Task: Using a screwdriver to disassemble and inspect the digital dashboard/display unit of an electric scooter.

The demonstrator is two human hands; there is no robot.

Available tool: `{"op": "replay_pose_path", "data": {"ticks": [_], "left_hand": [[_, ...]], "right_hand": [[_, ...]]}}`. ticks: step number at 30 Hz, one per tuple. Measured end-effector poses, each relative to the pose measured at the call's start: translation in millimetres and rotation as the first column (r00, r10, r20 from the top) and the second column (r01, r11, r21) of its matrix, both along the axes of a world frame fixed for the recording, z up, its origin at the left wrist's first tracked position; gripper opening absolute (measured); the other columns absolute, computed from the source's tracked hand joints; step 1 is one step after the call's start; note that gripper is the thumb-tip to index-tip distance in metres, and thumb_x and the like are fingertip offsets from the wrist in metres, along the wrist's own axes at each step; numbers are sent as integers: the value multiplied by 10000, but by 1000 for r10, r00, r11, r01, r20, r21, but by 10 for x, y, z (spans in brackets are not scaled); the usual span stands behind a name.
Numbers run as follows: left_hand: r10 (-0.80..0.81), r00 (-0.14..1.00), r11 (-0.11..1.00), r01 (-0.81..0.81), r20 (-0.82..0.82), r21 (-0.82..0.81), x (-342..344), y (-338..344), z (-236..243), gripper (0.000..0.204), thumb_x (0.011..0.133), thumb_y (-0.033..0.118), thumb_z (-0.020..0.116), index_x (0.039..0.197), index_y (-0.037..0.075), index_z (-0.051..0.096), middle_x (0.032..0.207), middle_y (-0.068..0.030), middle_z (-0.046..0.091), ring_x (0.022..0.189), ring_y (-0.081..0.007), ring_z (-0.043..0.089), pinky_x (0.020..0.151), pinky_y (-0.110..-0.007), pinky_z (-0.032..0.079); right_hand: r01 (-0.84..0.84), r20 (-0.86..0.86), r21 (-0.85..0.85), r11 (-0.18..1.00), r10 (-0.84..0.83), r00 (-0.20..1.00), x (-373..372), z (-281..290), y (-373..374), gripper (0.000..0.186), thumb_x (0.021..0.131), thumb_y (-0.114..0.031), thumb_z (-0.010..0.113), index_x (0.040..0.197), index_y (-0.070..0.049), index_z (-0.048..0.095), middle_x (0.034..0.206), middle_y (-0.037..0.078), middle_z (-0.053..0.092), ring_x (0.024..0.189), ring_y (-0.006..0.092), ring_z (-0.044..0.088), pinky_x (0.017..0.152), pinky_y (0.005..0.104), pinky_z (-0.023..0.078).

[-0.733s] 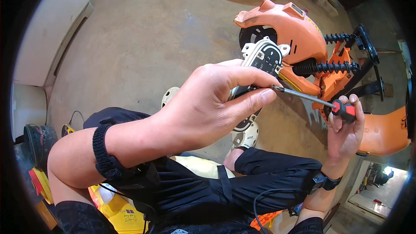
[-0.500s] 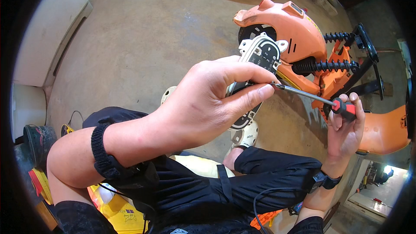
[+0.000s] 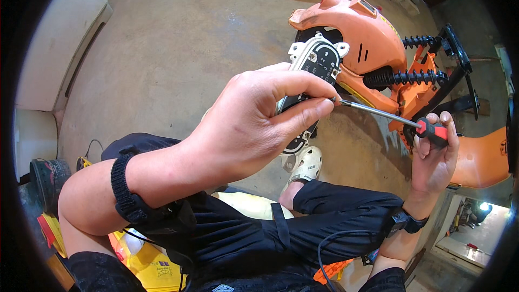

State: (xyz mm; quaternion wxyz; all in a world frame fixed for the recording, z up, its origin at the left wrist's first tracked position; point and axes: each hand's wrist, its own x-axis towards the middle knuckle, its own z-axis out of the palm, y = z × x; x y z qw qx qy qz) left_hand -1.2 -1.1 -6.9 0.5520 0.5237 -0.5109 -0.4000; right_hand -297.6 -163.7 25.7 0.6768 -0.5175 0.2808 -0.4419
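Note:
My left hand (image 3: 259, 113) is closed, with thumb and forefinger pinching a small dark screw (image 3: 334, 99). Against that screw rests the tip of a screwdriver (image 3: 378, 112), which has a metal shank and a red and black handle. My right hand (image 3: 435, 154) holds the handle between thumb and fingers, palm turned up. Behind my left hand is an oval instrument panel (image 3: 324, 57) with a white frame and a black face, slanting up to the right. My left hand covers its middle, and its other fingers, hidden behind, seem to hold it.
An orange scooter body (image 3: 359, 38) with black shock absorbers (image 3: 405, 79) lies ahead to the right. A curved orange panel (image 3: 478, 162) is beyond my right hand. A pale cabinet (image 3: 59, 32) stands at left, and a yellow bag (image 3: 148, 270) lies by my left side.
My left hand and the instrument panel have shifted slightly left and up. My right hand has moved a little right; the screwdriver tip stays at my left fingertips.

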Motion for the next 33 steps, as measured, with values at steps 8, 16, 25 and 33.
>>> {"op": "replay_pose_path", "data": {"ticks": [8,16,25,33], "left_hand": [[16,998,997,-12,58,-71,-7,-6,-50,160,980,11,673,1131,-28,704,985,-57,665,923,-104,612,807,-251,487],[19,999,998,-17,34,-67,-19,-2,-67,151,973,10,683,1116,-28,709,971,-62,662,907,-110,601,795,-251,473],[30,994,999,-28,104,-24,-1,22,-36,141,964,2,684,1100,-20,714,953,-66,651,904,-119,591,797,-262,470],[103,982,995,-100,157,-26,13,18,-11,136,962,25,695,1087,-13,730,947,-59,658,881,-117,597,771,-264,474]], "right_hand": [[15,-25,-16,1000,-16,1000,5,-3,20,241,1070,-308,504,1176,-92,522,1089,143,662,579,111,455,573,217,375],[18,-31,-25,1000,-19,999,6,-14,29,239,1075,-291,502,1184,-78,506,1100,140,621,583,106,417,542,217,363],[47,-105,-168,985,-66,992,62,20,100,266,1073,-306,474,1204,-77,505,1127,151,629,655,112,499,618,213,415],[-79,-120,-184,980,58,991,33,10,102,313,1096,-327,445,1252,-60,494,1159,160,626,681,113,528,623,220,421]]}}
